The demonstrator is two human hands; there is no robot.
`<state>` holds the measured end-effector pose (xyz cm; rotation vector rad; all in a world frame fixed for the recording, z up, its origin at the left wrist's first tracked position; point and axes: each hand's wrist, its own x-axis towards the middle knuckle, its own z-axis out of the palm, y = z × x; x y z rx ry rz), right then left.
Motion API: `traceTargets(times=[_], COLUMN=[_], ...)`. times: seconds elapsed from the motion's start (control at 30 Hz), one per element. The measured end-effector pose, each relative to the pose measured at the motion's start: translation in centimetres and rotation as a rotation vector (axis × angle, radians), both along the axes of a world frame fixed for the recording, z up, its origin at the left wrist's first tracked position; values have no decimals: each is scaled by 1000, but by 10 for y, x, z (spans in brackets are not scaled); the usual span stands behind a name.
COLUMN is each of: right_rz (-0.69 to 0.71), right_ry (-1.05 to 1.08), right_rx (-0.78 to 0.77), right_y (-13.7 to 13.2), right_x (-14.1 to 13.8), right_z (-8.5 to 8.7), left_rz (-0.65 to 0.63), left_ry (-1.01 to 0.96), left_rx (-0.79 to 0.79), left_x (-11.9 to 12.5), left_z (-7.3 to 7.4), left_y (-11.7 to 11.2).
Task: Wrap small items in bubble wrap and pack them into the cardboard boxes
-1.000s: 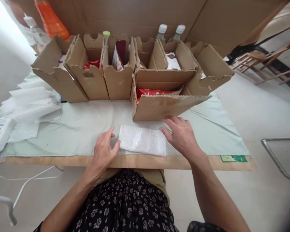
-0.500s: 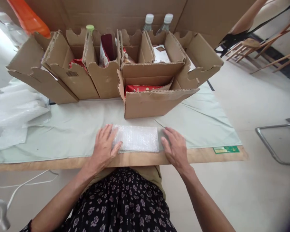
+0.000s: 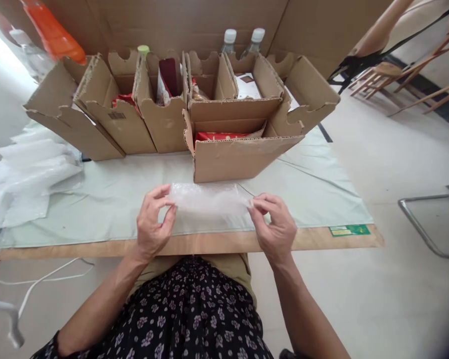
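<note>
A clear bubble wrap bag is held up between my two hands, just over the cloth near the table's front edge. My left hand pinches its left end between thumb and fingers. At the opposite end, my right hand grips the corner with thumb and forefinger. The bag looks flat and slightly blurred. Right behind it stands a low cardboard box with a red packet inside.
Behind, a row of open cardboard bins holds packets. Bottles with white caps rise beyond them. More bubble wrap bags are piled at the left. A green card lies on the front right edge. A metal frame stands to the right.
Both hands were lying beside the flat bag on the cloth. Now they pinch its two ends, and the bag is lifted and tilted up. The view has shifted slightly.
</note>
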<state>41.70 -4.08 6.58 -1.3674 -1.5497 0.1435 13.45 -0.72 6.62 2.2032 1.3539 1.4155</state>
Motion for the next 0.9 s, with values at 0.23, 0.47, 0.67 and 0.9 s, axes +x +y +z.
traceTargets(times=[0.23, 0.47, 0.67, 0.9], right_rz=[429, 171, 307, 103], right_ry=[-277, -351, -694, -694], right_rx=[-339, -323, -433, -385], right_y=[-47, -10, 23, -10], right_x=[37, -5, -60, -29], right_z=[6, 1, -46, -39], left_rz=[-354, -169, -173, -167], left_ry=[10, 371, 795, 752], left_rx=[-320, -239, -373, -332], left_x=[-65, -13, 23, 21], left_z=[9, -3, -49, -29], left_y=[-39, -10, 8, -15])
